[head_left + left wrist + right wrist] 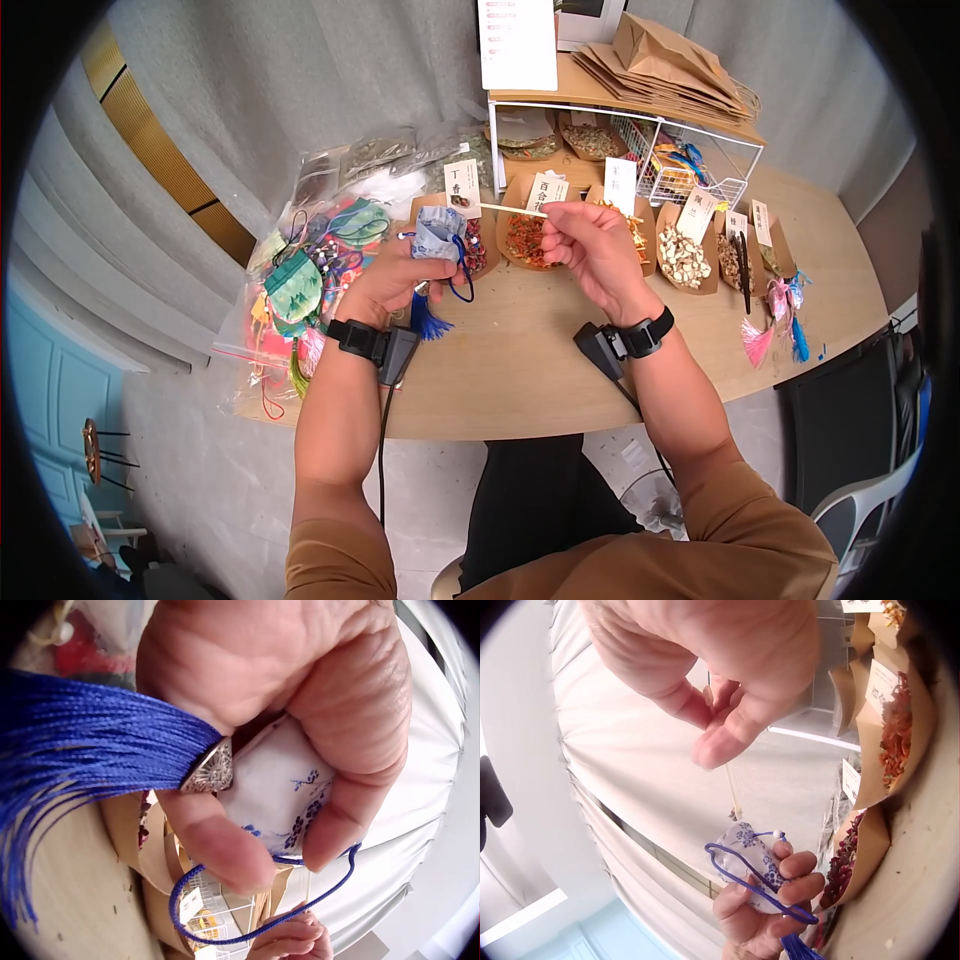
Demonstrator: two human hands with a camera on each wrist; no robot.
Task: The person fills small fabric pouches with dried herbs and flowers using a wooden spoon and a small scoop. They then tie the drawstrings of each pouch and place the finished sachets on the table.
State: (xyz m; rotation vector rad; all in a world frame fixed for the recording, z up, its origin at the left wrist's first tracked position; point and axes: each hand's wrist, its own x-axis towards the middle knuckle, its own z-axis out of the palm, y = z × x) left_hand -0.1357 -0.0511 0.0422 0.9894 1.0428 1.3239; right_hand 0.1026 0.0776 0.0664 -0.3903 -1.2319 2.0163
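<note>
Pouch [437, 231] gripped, left hand [393, 279]; right hand [602, 250] pinches stick [512, 210]; left wrist view details cap [211, 769].

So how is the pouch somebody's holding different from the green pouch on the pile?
The held pouch is white with blue flowers, but the green pouch is mostly green. The held pouch is up in the left hand, while the green pouch lies among other colourful things. Both are small pouches.
</note>
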